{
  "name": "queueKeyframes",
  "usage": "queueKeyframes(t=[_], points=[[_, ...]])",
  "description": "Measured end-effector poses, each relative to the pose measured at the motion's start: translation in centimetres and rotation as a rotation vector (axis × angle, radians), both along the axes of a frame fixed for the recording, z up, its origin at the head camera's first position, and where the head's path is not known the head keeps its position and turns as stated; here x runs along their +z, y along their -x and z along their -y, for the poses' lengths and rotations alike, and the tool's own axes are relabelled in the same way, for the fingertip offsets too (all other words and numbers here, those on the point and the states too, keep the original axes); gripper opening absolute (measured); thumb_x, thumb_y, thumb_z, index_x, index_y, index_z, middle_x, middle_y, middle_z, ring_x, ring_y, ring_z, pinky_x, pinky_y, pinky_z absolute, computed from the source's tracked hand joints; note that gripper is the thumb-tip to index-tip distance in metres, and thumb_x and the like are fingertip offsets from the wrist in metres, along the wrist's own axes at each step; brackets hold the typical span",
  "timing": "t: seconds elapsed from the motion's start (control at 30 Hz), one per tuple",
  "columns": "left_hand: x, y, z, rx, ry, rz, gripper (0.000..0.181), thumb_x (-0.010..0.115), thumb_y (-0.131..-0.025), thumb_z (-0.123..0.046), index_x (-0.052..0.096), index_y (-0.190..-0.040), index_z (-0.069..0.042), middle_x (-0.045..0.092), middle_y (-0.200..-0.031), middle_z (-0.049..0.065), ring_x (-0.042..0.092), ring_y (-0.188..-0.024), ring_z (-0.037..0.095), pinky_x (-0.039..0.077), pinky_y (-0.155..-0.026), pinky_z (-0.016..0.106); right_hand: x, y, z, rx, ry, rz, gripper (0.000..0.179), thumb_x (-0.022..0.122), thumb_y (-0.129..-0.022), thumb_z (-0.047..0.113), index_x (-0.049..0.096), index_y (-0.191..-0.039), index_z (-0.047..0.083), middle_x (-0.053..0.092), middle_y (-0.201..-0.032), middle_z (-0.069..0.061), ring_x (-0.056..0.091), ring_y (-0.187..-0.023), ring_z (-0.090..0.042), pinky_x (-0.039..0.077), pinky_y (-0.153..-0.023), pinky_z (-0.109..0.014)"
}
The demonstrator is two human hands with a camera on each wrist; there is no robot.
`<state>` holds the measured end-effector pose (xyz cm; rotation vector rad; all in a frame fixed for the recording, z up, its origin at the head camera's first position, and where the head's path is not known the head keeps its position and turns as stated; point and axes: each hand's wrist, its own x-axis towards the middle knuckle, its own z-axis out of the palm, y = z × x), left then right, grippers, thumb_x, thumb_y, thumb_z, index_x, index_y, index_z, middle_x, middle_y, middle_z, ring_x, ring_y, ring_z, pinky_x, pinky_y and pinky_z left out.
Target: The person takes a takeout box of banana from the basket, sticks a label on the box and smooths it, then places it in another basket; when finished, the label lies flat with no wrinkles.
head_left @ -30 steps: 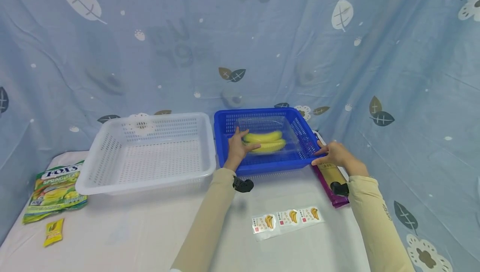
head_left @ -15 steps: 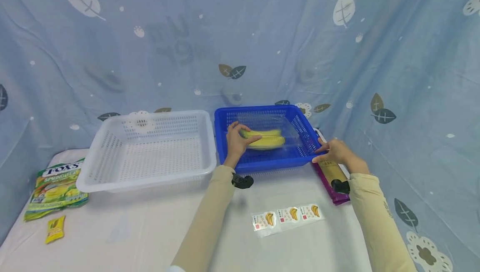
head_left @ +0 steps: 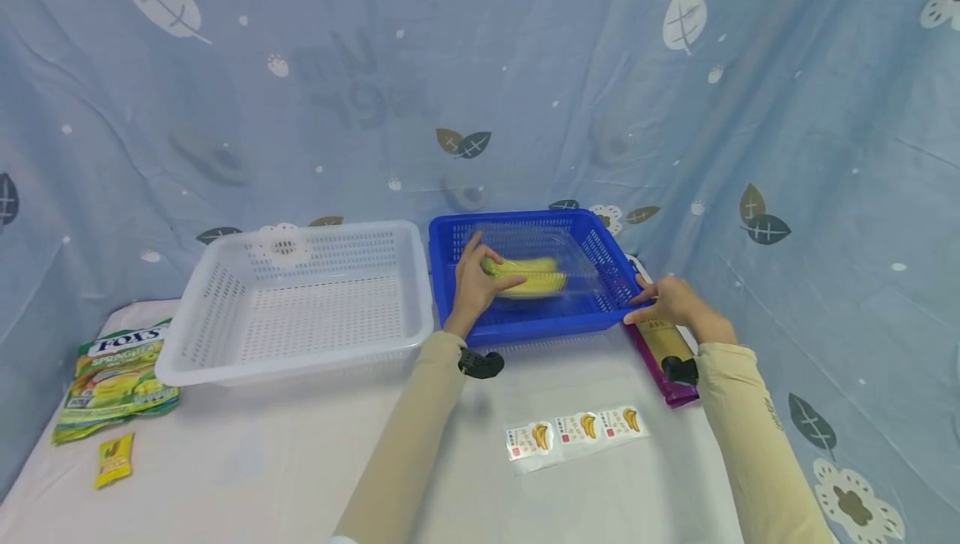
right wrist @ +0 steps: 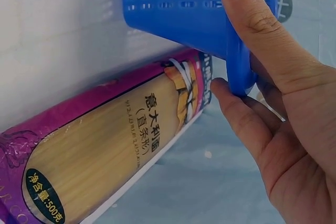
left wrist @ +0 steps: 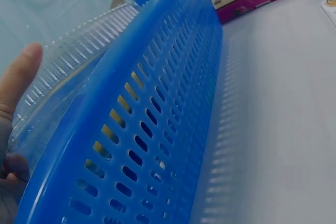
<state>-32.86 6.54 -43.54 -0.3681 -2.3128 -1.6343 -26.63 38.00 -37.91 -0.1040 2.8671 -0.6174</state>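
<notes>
My left hand (head_left: 469, 287) grips the left end of a clear plastic box (head_left: 579, 267) inside the blue basket (head_left: 543, 331). Yellow bananas (head_left: 531, 282) show through the plastic. In the left wrist view the ribbed box (left wrist: 84, 40) slants above the basket's rim, with the thumb (left wrist: 22, 72) at its near end. At the basket's right front corner, my right hand (head_left: 681, 307) pinches the rim between thumb and fingers. Under that hand lies a purple pack of spaghetti (right wrist: 113, 135).
A white basket (head_left: 322, 319) stands left of the blue one. Toward the front lies a strip of banana stickers (head_left: 576, 437). At far left are a green FOX'S candy bag (head_left: 120, 381) and a small yellow packet (head_left: 115, 461). A blue printed curtain (head_left: 337, 111) hangs behind.
The clear box has tilted, its left end rising in my left hand, and the bananas have shifted slightly left. My right hand keeps its hold on the basket rim.
</notes>
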Motion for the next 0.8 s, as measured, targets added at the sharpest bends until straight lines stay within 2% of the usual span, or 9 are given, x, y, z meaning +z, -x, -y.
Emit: queueKeyframes(t=[0.17, 0.23, 0.27, 0.3, 0.47, 0.53, 0.67, 0.8], points=[[0.3, 0.0, 0.5, -0.005, -0.021, -0.048, 0.044, 0.088, -0.068, -0.028, 0.058, -0.087, -0.002, 0.035, -0.152, 0.012, 0.031, -0.138, 0.034, 0.021, -0.111, 0.055, 0.2, 0.0, 0.0, 0.000, -0.004, 0.012, 0.049, 0.081, -0.077, 0.030, 0.069, -0.107, -0.006, 0.029, -0.143, -0.028, 0.021, -0.132, -0.056, 0.026, -0.103, -0.063], [0.4, 0.0, 0.7, -0.005, -0.025, -0.062, 0.044, 0.088, -0.068, -0.028, 0.059, -0.087, -0.002, 0.035, -0.152, 0.013, 0.034, -0.136, 0.036, 0.024, -0.111, 0.054, 0.4, 0.0, 0.0, -0.003, -0.005, 0.020, 0.049, 0.080, -0.077, 0.030, 0.069, -0.108, -0.007, 0.028, -0.144, -0.028, 0.020, -0.132, -0.056, 0.025, -0.104, -0.064], [0.4, -0.1, 0.8, -0.009, -0.028, -0.064, 0.044, 0.088, -0.069, -0.027, 0.059, -0.088, -0.001, 0.035, -0.152, 0.013, 0.046, -0.128, 0.036, 0.028, -0.109, 0.052, 0.4, 0.0, 0.0, -0.003, -0.008, 0.021, 0.049, 0.080, -0.077, 0.030, 0.069, -0.108, -0.007, 0.028, -0.144, -0.028, 0.020, -0.132, -0.057, 0.025, -0.103, -0.064], [0.5, -0.1, 0.9, -0.017, -0.035, -0.065, 0.044, 0.088, -0.069, -0.026, 0.059, -0.088, 0.000, 0.035, -0.152, 0.014, 0.051, -0.121, 0.037, 0.034, -0.106, 0.049, 0.5, 0.0, 0.1, -0.004, -0.007, 0.022, 0.050, 0.080, -0.077, 0.030, 0.069, -0.108, -0.007, 0.028, -0.144, -0.028, 0.020, -0.131, -0.057, 0.024, -0.103, -0.064], [0.8, -0.6, 1.8, -0.082, -0.060, -0.035, 0.043, 0.087, -0.071, -0.022, 0.059, -0.092, 0.003, 0.033, -0.153, 0.011, 0.045, -0.128, 0.033, 0.038, -0.103, 0.047, 0.5, 0.0, 0.2, 0.010, -0.010, 0.015, 0.049, 0.081, -0.077, 0.030, 0.069, -0.107, -0.007, 0.029, -0.143, -0.029, 0.020, -0.131, -0.057, 0.024, -0.103, -0.065], [0.9, -0.8, 2.2, -0.115, -0.060, -0.015, 0.042, 0.086, -0.072, -0.022, 0.059, -0.093, 0.003, 0.033, -0.153, 0.008, 0.024, -0.142, 0.030, 0.034, -0.106, 0.050, 0.5, 0.1, 0.2, 0.011, -0.005, 0.023, 0.051, 0.081, -0.076, 0.032, 0.069, -0.107, -0.007, 0.029, -0.144, -0.028, 0.019, -0.131, -0.057, 0.023, -0.104, -0.065], [1.0, -1.0, 2.9, -0.174, -0.058, 0.030, 0.041, 0.085, -0.073, -0.023, 0.059, -0.094, 0.001, 0.034, -0.153, 0.002, 0.022, -0.143, 0.025, 0.045, -0.095, 0.047, 0.3, 0.1, 0.1, 0.003, -0.007, 0.036, 0.053, 0.081, -0.074, 0.035, 0.070, -0.106, -0.006, 0.029, -0.144, -0.028, 0.019, -0.131, -0.057, 0.022, -0.103, -0.065], [1.3, -1.1, 3.7, -0.209, -0.043, 0.050, 0.042, 0.084, -0.074, -0.026, 0.060, -0.095, 0.001, 0.034, -0.153, -0.003, 0.021, -0.144, 0.023, 0.048, -0.087, 0.042, 0.4, 0.2, 0.1, -0.010, -0.022, 0.037, 0.049, 0.081, -0.075, 0.033, 0.071, -0.105, -0.005, 0.028, -0.144, -0.027, 0.021, -0.131, -0.057, 0.023, -0.103, -0.065]])
